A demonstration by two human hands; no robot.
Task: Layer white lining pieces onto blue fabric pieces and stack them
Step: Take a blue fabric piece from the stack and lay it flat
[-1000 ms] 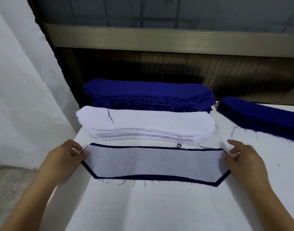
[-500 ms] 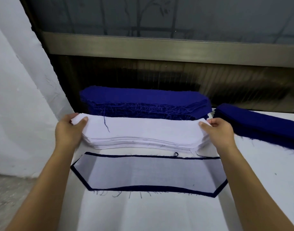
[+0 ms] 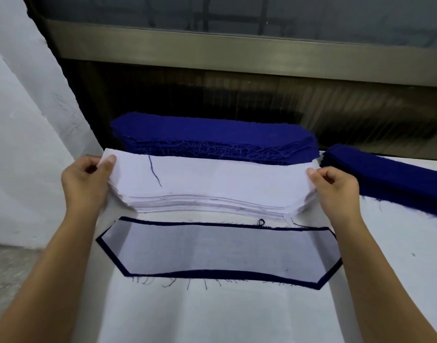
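White lining stack (image 3: 212, 189): L hand (image 3: 85, 179), R hand (image 3: 336, 186) pinch ends, fingertips hidden beneath.

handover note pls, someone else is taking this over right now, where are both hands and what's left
Left hand: pinches the left end of the top white lining piece on the white lining stack.
Right hand: same grip on its right end.
The blue fabric stack lies behind the lining; a second blue stack lies to the right.
Done: one layered piece, lining on blue, lies flat on the table.
Left: probably pair this lining with a blue piece, stack, repeat.
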